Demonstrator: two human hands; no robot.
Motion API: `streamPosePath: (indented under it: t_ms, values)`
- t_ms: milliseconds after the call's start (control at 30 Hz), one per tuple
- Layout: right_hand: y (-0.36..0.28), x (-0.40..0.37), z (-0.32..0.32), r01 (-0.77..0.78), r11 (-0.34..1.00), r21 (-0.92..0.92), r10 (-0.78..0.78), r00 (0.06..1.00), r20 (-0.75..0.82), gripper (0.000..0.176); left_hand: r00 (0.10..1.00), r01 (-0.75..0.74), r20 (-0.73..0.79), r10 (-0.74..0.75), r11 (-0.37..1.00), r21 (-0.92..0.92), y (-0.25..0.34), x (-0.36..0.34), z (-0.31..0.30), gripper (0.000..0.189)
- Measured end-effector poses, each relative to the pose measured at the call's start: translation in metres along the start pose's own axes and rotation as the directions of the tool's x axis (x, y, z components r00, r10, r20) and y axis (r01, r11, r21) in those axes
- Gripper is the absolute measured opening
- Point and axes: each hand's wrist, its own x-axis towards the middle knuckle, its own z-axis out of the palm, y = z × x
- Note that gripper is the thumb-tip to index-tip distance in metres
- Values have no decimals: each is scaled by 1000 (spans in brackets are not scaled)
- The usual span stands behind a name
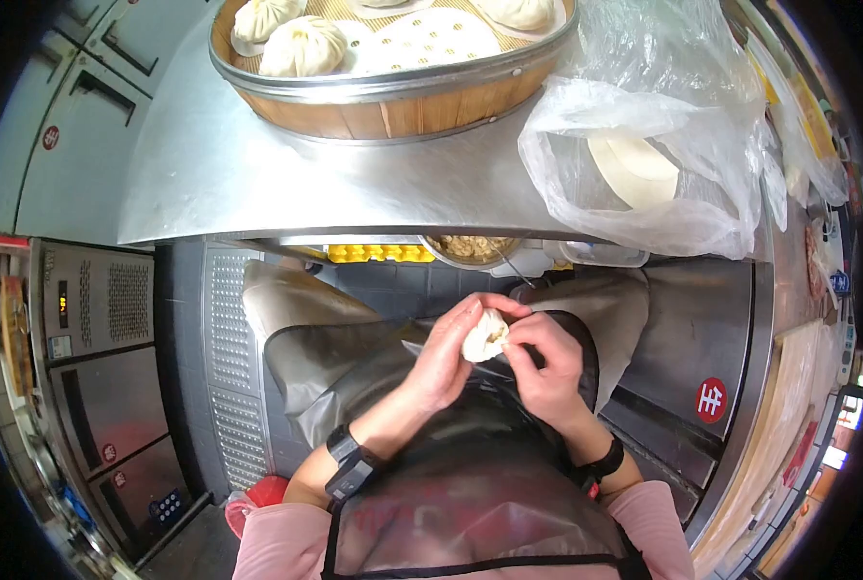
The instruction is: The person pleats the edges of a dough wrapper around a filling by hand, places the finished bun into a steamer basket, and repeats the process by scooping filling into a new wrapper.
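Beyond the hands, on the desk (209, 164), a steamer basket (393, 101) holds finished buns (304, 46). Left hand (441, 360) cups a half-closed bun (487, 335), filling showing at its top. Right hand (547, 372) pinches the dough rim. Pleating looks mid-way; sealing likely calls for small even pinches while turning. Plastic bag (644, 145) lies beyond-right.

Pink sleeves (279, 543), black wristbands (351, 462), dark translucent apron (480, 498).
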Motion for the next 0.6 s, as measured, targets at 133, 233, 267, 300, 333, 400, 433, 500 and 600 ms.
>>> streamPosePath:
  t_ms: [133,233,267,300,333,400,433,500,600]
  values:
    - [-2,2,1,168,940,-298,-150,985,81,15,997,-13,-73,11,1000,-28,-8,-3,-2,36]
    - [0,1,6,13,949,-316,-31,998,-52,15,995,-20,-100,14,998,-60,-10,-2,-1,30]
    - [1,2,6,37,950,-310,-49,998,-33,15,993,-35,-114,30,998,-45,-10,-2,-1,29]
    - [2,2,6,61,951,-303,-68,998,-14,15,991,-50,-128,46,998,-30,-10,-1,0,27]
    - [3,2,5,61,951,-304,-69,998,-14,15,991,-51,-127,46,998,-30,-10,-1,3,27]
    - [5,-1,4,235,876,-421,-225,971,74,18,985,-28,-175,13,996,-83,-8,-1,7,24]
    - [4,0,4,236,876,-420,-225,971,77,18,984,-29,-178,13,996,-85,-8,-1,6,24]
    - [1,1,2,355,826,-438,-337,934,122,18,980,-13,-198,-3,997,-78,-10,-1,4,20]
    - [2,5,-1,353,831,-429,-319,935,152,15,979,-23,-204,-5,991,-135,-10,-1,4,18]
